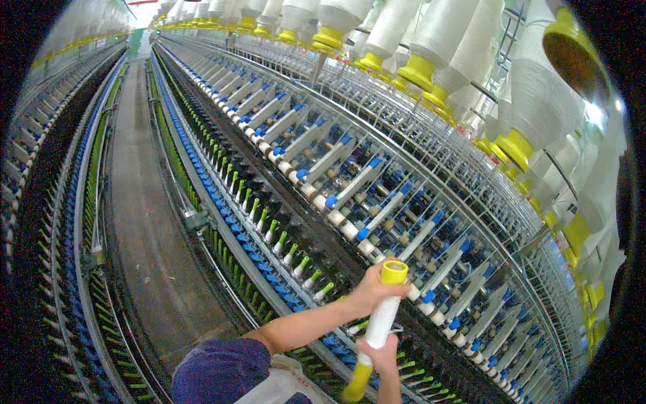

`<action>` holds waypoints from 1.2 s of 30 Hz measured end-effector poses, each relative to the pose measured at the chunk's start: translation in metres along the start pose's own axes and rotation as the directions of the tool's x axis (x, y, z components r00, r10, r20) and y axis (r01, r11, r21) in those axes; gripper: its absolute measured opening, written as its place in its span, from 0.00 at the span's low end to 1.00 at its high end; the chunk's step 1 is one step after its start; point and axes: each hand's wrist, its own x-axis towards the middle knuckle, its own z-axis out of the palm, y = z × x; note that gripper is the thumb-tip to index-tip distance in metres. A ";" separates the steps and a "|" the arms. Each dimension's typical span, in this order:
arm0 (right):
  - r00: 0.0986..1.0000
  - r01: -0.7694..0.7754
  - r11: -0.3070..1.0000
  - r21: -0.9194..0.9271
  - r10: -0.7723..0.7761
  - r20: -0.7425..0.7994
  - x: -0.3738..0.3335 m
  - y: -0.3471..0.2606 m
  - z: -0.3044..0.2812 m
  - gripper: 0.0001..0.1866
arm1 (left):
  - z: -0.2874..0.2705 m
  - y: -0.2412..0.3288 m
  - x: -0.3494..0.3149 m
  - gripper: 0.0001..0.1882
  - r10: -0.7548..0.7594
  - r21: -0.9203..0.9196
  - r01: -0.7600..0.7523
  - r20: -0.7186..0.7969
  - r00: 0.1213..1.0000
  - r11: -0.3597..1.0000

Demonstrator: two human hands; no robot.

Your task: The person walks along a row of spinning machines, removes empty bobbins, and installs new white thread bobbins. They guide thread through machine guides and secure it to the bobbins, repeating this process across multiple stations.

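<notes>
Both my hands are closed around one roving bobbin (382,320), a long tube wound with white fibre whose yellow ends stick out at top and bottom. My left hand (372,289) grips it just below the upper yellow end. Lower down, my right hand (382,353) wraps the tube near the other yellow end. The bobbin stands tilted, its top leaning to the right, in front of the spinning machine's drafting rollers (350,231). Left of my hands runs a row of spindles with green-topped tubes (301,266), some carrying white yarn.
Large white roving packages (431,34) with yellow bases hang overhead along the right. Metal rails (377,121) run beneath them. A narrow aisle floor (145,222) stretches away on the left, with another machine (67,222) beyond it. A grey box (196,221) sits on the near machine's aisle-side rail.
</notes>
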 end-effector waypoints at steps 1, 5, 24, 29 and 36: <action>0.941 -0.171 0.896 0.409 0.027 0.336 0.004 -0.001 -0.001 0.32 | -0.004 0.004 0.002 0.12 -0.026 -0.261 0.080 0.205 0.979 0.962; 0.991 -0.135 0.984 -0.119 0.135 -0.012 0.016 0.000 0.000 0.25 | -0.008 0.012 0.002 0.13 0.035 0.301 -0.096 0.202 0.979 0.949; 0.741 0.059 0.832 -0.552 -0.407 -0.533 0.024 -0.018 -0.020 0.27 | -0.034 -0.022 -0.025 0.22 -0.128 0.721 -0.288 0.463 0.877 0.630; 0.601 0.514 0.218 0.829 -0.781 -0.167 0.026 -0.073 -0.054 0.33 | -0.044 -0.009 -0.079 0.35 -0.649 0.378 0.561 0.630 0.426 0.736; 0.557 0.796 0.379 0.471 -0.763 -0.328 0.022 -0.120 -0.047 0.33 | -0.040 -0.033 -0.066 0.41 -0.751 0.880 0.046 0.375 0.544 0.472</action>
